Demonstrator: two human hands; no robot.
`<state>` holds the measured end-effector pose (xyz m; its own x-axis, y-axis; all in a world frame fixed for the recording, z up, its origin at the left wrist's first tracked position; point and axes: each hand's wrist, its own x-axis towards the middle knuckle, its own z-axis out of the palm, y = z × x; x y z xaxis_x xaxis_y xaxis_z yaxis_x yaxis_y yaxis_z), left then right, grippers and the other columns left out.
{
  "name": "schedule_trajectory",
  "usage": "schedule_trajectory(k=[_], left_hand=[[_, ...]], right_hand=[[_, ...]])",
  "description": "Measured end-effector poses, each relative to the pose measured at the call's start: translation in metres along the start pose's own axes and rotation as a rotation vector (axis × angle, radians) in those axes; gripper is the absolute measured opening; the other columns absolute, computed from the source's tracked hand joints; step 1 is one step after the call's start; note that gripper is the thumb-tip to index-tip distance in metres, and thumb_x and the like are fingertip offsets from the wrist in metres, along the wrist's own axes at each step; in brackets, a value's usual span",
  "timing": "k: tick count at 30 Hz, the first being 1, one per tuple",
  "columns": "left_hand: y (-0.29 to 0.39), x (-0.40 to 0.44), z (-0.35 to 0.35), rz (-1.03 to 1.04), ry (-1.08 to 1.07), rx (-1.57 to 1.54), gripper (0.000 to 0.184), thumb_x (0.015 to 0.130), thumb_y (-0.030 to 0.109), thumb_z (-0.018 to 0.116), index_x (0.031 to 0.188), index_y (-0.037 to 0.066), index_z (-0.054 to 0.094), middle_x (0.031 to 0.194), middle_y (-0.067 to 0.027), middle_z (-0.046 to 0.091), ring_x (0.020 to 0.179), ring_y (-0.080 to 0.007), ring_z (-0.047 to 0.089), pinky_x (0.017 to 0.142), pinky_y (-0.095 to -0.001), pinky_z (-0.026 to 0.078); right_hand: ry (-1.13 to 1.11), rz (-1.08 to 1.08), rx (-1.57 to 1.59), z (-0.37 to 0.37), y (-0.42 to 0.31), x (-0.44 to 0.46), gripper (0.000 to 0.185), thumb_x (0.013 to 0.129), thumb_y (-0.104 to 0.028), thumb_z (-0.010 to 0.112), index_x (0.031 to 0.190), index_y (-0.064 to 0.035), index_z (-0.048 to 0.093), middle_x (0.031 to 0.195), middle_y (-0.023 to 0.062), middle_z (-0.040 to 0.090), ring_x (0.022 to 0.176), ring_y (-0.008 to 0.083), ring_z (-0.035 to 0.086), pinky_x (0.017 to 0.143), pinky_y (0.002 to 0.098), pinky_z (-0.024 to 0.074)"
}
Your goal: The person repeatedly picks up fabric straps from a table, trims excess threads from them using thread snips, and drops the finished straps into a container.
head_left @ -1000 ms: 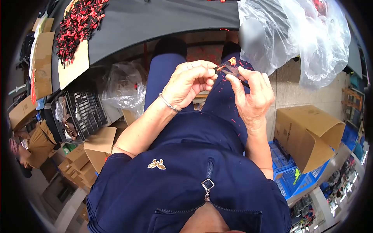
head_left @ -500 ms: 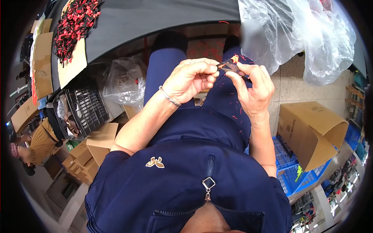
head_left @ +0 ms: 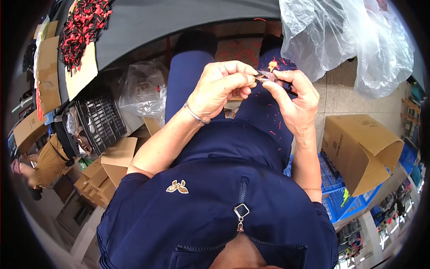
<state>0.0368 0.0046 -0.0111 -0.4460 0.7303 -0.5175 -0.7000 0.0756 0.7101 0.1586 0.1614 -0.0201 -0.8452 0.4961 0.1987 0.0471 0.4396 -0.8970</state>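
My left hand (head_left: 226, 85) pinches a small black and red piece (head_left: 258, 77) between thumb and fingertips, above my lap. In my right hand (head_left: 298, 96) are small thread snips (head_left: 267, 76), their metal blades pointing at that piece. The tips meet or nearly meet the piece; I cannot tell if they touch it. A small yellow-orange thing (head_left: 272, 65) shows just beyond the blades; what it is attached to is unclear. Red thread bits (head_left: 280, 124) are scattered over my dark blue trouser leg (head_left: 251, 110).
A heap of black and red pieces (head_left: 85, 33) lies on cardboard on the dark table (head_left: 179, 18). Clear plastic sheeting (head_left: 318, 40) hangs at right. A cardboard box (head_left: 358, 152) sits on a blue crate (head_left: 333, 197). A black crate (head_left: 101, 121) and another person (head_left: 51, 161) are at left.
Both hands have shifted slightly, the right one a little to the right and downward. The snips' blades now show more plainly beside the small piece. My view has moved slightly.
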Motion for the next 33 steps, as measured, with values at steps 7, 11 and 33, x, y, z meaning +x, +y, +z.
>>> schedule_trajectory(k=[7, 11, 33], left_hand=[[0.007, 0.003, -0.005, -0.106, -0.063, -0.005, 0.015, 0.087, 0.008, 0.065, 0.099, -0.001, 0.066, 0.083, -0.0046, 0.067, 0.066, -0.0087, 0.059, 0.066, -0.0213, 0.05], [0.004, 0.005, -0.008, -0.118, -0.051, -0.087, 0.018, 0.088, 0.009, 0.065, 0.102, -0.002, 0.065, 0.086, -0.0065, 0.067, 0.07, -0.01, 0.061, 0.067, -0.0225, 0.051], [-0.012, 0.003, 0.006, -0.037, -0.004, -0.186, 0.02, 0.09, 0.008, 0.065, 0.107, -0.004, 0.065, 0.091, -0.0098, 0.069, 0.077, -0.0119, 0.065, 0.072, -0.0251, 0.055]], right_hand=[[-0.051, -0.198, -0.249, -0.012, -0.01, 0.011, 0.02, 0.072, -0.012, 0.083, 0.085, -0.0065, 0.069, 0.074, 0.0026, 0.067, 0.064, 0.016, 0.06, 0.057, 0.0287, 0.0487], [-0.072, 0.0, -0.041, -0.012, -0.006, 0.01, 0.019, 0.072, -0.011, 0.083, 0.084, -0.0053, 0.069, 0.074, 0.004, 0.067, 0.064, 0.0156, 0.061, 0.057, 0.0282, 0.0487], [0.076, -0.17, -0.309, -0.006, 0.002, -0.001, 0.023, 0.07, -0.013, 0.084, 0.085, -0.0054, 0.067, 0.072, 0.0036, 0.065, 0.063, 0.0186, 0.059, 0.056, 0.0306, 0.0471]])
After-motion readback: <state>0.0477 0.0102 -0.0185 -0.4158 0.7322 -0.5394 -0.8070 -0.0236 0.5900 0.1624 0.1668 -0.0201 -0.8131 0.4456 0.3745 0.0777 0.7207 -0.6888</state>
